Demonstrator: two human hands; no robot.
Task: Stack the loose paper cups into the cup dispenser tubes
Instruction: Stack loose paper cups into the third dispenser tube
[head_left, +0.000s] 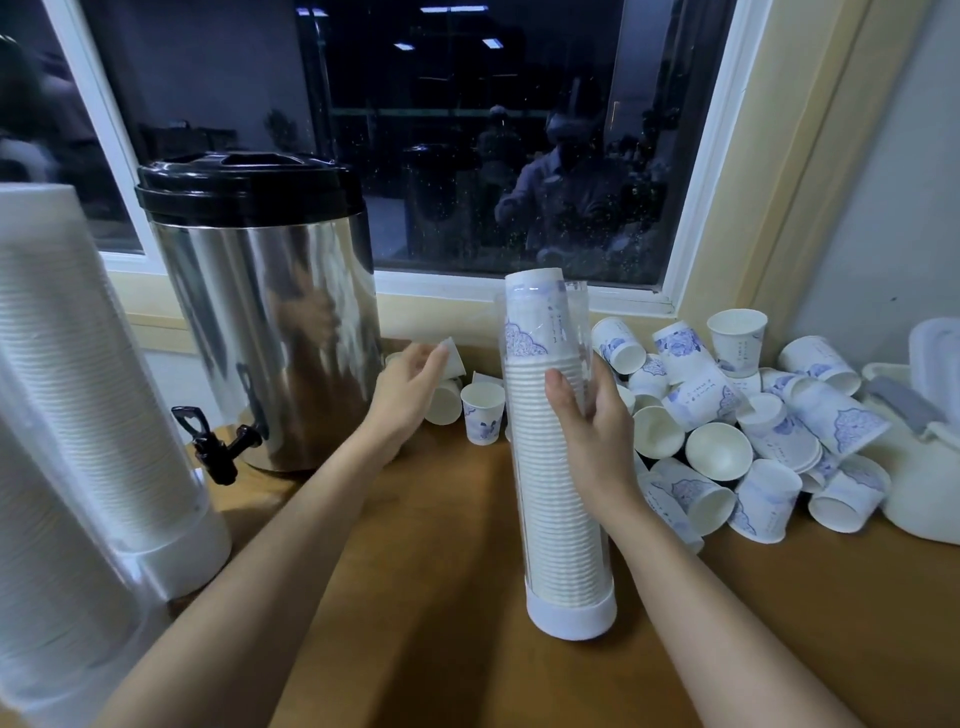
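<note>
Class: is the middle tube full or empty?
Full: stacked cups fill the tube from base to rim.

Right hand (592, 423) gripping dispenser tube (561, 545), loose cups (719, 449)

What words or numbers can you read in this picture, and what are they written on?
Top cup in the dispenser tube: a thin column of dark writing beside the blue pattern, too small and blurred to read.
Loose cups in the pile: the same small writing on several, unreadable.
Metal urn: no label or writing shows.
Nothing here can be read as words.
</note>
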